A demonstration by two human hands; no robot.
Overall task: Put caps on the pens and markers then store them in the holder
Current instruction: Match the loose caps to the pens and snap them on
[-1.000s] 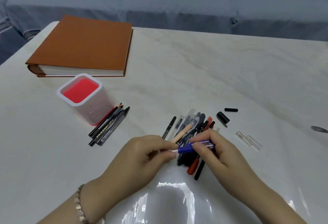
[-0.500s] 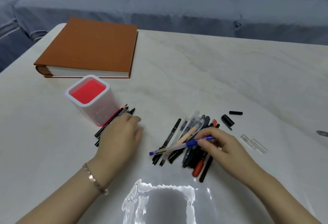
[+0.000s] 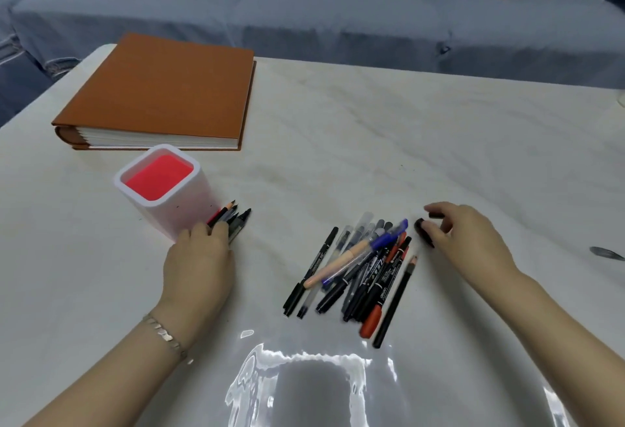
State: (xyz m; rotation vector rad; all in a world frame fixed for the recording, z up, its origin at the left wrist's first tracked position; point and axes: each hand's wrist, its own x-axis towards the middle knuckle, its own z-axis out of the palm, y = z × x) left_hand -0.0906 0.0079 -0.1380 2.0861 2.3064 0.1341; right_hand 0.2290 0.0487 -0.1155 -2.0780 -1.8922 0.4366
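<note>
Black caps point(image 3: 423, 231) lie just right of the pen pile point(image 3: 358, 271), under the loosely parted fingers of my right hand point(image 3: 470, 240); my left hand point(image 3: 199, 264) rests flat on pencils point(image 3: 236, 218) by the holder point(image 3: 162, 189).

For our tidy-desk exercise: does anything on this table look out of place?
Yes. The holder stands empty, with pencils lying beside it, and a loose black cap sits apart from the pen pile.
</note>
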